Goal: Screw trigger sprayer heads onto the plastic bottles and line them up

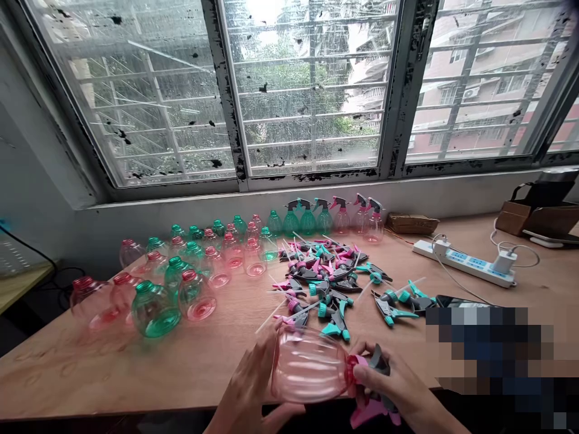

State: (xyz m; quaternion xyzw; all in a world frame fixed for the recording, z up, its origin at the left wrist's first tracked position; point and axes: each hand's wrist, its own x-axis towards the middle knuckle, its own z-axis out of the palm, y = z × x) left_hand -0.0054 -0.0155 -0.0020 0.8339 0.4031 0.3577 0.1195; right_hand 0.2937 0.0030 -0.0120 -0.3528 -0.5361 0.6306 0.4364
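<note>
A clear pink bottle (312, 367) lies on its side in the air at the table's front edge, its neck toward the right. My left hand (248, 380) is closed around its base end, with the thumb underneath. At the neck, my right hand (398, 383) grips a pink and grey trigger sprayer (373, 412), which sits against the bottle's mouth. The fingers partly hide the joint, so I cannot tell how tightly it is screwed. Just beyond the hands lies a pile of loose pink, green and grey trigger sprayers (332, 271) with thin tubes.
Several pink and green bottles without sprayers (156, 310) stand on the left of the wooden table (217, 367). Bottles with sprayers (307, 220) line the back by the window. A white power strip (465, 263) with cables and a brown box (411, 223) are at right.
</note>
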